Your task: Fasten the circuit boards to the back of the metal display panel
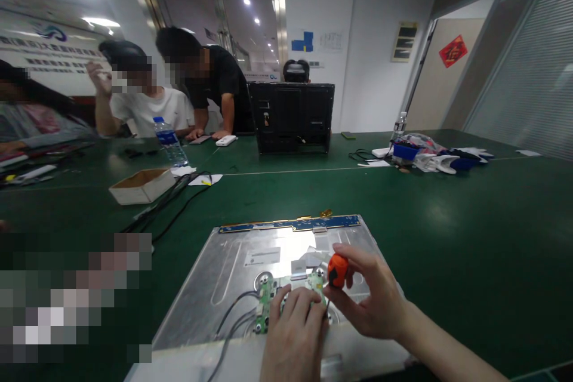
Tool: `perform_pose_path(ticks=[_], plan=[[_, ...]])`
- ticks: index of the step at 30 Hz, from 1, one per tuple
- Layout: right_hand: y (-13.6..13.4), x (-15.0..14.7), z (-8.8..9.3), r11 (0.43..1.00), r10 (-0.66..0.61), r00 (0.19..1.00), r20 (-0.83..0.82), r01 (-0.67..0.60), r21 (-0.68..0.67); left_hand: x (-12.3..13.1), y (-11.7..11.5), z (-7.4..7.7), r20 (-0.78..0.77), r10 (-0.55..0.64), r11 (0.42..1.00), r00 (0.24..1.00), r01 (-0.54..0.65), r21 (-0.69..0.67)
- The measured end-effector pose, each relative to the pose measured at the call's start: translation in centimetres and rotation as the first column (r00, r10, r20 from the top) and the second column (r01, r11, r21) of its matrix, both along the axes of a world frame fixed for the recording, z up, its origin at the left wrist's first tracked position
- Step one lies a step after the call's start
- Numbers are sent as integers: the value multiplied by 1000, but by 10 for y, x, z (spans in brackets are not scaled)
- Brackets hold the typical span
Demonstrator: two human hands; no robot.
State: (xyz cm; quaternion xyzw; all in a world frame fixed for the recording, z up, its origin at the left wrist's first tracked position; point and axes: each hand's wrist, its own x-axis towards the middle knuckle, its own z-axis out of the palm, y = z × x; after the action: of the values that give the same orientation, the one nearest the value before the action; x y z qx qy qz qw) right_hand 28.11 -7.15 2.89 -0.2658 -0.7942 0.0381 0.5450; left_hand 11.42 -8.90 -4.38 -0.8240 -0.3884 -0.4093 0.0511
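Observation:
A short screwdriver (338, 270) with an orange and black handle is upright in my right hand (373, 295), pinched between thumb and fingers. Its thin shaft points down at the right edge of a green circuit board (264, 304). My left hand (296, 325) lies over the middle of that board, fingers stretched out and resting on it; its thumb is hidden. Under the board is a flat silver metal panel (197, 304), with a blue circuit strip (268, 226) along its far edge. Dark cables (230, 325) run from the board's left side.
On the green table (447, 239), an open box (143, 186) and black cables sit left, near a water bottle (170, 142). A black monitor housing (293, 118) stands at the back. A blue tray (406, 152) with gloves lies back right. Several people are across the table.

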Motion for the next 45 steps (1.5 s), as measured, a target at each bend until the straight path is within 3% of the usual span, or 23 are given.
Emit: perform_pose_path(ticks=[4,7,14,17,24,45], plan=[[9,-1,12,999,31,996,87,-34,25,0,-2,9,-46,20,1000,999,-19,23],[13,-3,7,997,76,995,70,-77,12,3,-1,9,-5,23,998,1000,-23,61],[4,-3,-12,999,-40,999,-31,40,10,2,-1,5,-35,15,1000,999,-16,-12],[3,-3,-12,997,-72,996,-44,73,17,1,-3,7,-35,10,1000,999,-11,-28],[4,-3,-10,1000,-3,1000,-29,3,8,2,-3,6,-72,24,1000,997,-25,-2],[3,-4,-10,996,-76,997,5,76,43,1,-2,3,-76,16,1000,997,-16,9]])
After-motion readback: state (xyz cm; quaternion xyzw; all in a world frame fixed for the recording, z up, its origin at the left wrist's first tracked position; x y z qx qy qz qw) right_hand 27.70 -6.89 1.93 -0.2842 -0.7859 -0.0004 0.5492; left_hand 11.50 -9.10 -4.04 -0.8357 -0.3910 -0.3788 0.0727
